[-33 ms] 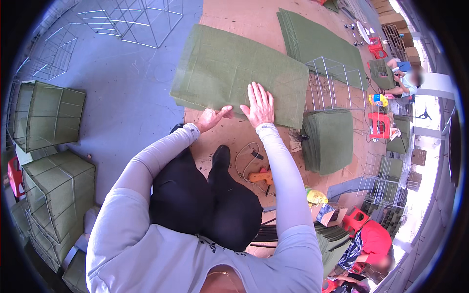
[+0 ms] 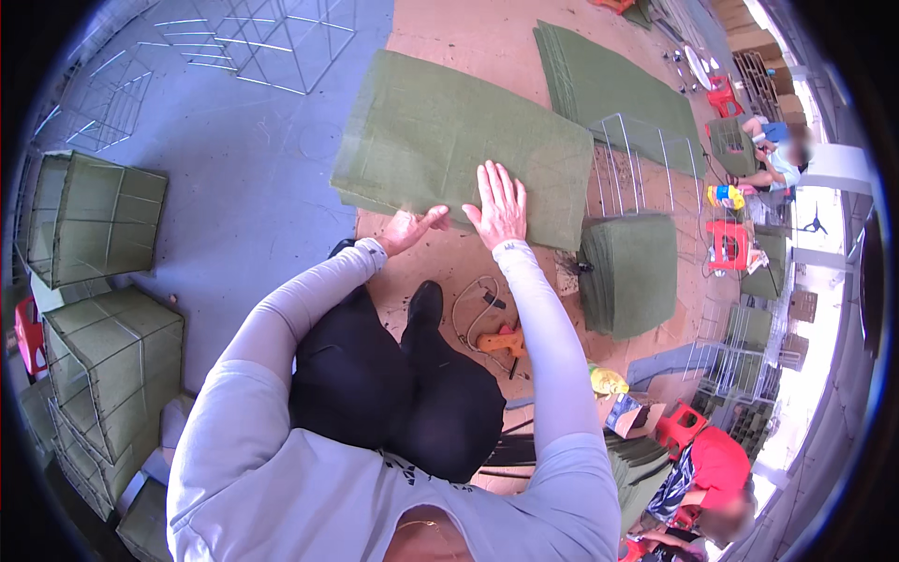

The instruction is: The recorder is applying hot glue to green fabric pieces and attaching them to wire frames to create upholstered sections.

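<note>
A thick pile of green fabric-like sheets (image 2: 449, 122) lies on brown cardboard in front of me. My right hand (image 2: 502, 211) rests flat on top near its front edge, fingers stretched and thumb pointing left. At that same edge, my left hand (image 2: 405, 231) is closed, with its thumb along the sheet border and its other fingers curled and partly hidden. It appears to pinch the edge; how many sheets it grips cannot be made out. Just right of the pile sits a smaller stack of green sheets (image 2: 632, 272).
An orange tool (image 2: 503, 343) with a cord lies by my shoe. Wire frames (image 2: 646, 164) stand right and far left. Another green stack (image 2: 618, 89) lies far right. Green-covered frames (image 2: 117, 361) crowd the left. Co-workers (image 2: 716, 473) sit at right near red stools (image 2: 729, 245).
</note>
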The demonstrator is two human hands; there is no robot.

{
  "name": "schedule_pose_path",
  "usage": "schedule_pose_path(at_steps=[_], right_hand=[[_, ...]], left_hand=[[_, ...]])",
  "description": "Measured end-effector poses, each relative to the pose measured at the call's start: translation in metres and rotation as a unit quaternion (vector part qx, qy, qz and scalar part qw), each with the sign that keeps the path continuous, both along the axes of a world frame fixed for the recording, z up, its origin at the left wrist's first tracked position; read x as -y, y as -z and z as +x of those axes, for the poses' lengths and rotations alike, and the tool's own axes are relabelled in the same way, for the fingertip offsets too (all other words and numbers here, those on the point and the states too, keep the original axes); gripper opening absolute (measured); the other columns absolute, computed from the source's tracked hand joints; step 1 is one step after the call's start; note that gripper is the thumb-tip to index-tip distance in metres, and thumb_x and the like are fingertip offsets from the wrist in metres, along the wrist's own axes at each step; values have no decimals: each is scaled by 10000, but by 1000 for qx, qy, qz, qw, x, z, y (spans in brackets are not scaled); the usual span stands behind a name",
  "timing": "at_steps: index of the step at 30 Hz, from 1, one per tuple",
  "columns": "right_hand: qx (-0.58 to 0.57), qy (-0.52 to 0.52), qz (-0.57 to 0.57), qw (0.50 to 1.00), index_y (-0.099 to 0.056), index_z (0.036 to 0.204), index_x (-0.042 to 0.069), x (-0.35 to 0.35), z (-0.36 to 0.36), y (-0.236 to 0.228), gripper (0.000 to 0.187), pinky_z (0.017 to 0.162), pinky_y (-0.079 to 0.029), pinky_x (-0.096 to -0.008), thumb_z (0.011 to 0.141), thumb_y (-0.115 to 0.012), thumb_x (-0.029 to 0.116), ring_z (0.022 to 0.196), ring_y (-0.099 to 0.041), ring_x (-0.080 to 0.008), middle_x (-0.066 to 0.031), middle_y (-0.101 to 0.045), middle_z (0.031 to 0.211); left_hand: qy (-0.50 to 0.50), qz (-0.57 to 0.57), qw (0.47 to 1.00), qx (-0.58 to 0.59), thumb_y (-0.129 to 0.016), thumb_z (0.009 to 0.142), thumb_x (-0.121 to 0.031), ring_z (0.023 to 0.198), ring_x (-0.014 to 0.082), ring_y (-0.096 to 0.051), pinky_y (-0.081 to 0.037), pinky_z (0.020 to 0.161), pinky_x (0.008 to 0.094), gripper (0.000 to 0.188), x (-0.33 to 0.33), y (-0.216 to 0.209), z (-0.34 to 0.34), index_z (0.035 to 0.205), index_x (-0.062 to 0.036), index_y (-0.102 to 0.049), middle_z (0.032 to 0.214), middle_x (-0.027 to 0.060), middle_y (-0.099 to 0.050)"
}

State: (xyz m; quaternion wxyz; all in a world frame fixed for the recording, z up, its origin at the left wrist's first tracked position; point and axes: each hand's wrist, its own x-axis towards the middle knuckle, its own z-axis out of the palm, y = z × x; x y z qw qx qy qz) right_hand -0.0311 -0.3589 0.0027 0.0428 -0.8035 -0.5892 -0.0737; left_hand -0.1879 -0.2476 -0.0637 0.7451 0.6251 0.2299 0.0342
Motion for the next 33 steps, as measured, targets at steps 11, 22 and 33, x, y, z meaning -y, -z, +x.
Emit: schedule_pose_path(at_steps=[11,22,33], right_hand=[[-28,26,29,999,-282,1384,82,-31,-29,8,742,1052,-230,-468,792,-584,414,1309,-292,-242,-93,-298,1432],[16,28,42,999,-351,1350,85,-32,-30,10,730,1018,-272,-454,765,-605,442,1276,-338,-228,-87,-364,1391],[-11,30,36,999,-311,1369,79,-34,-35,-1,801,1036,-240,-479,757,-577,521,1308,-284,-241,-95,-301,1427]], left_hand=[[10,-96,995,-7,-415,914,-499,864,227,-633,-501,820,331,620,-12,-25,-22,991,81,-616,891,178,-660],[-57,-24,997,-48,-461,897,-489,711,209,-652,-517,726,304,614,-30,-29,-39,831,89,-656,781,163,-671],[-20,33,997,-59,-441,874,-552,915,199,-620,-431,892,327,601,-37,-2,-39,922,-6,-688,880,108,-681]])
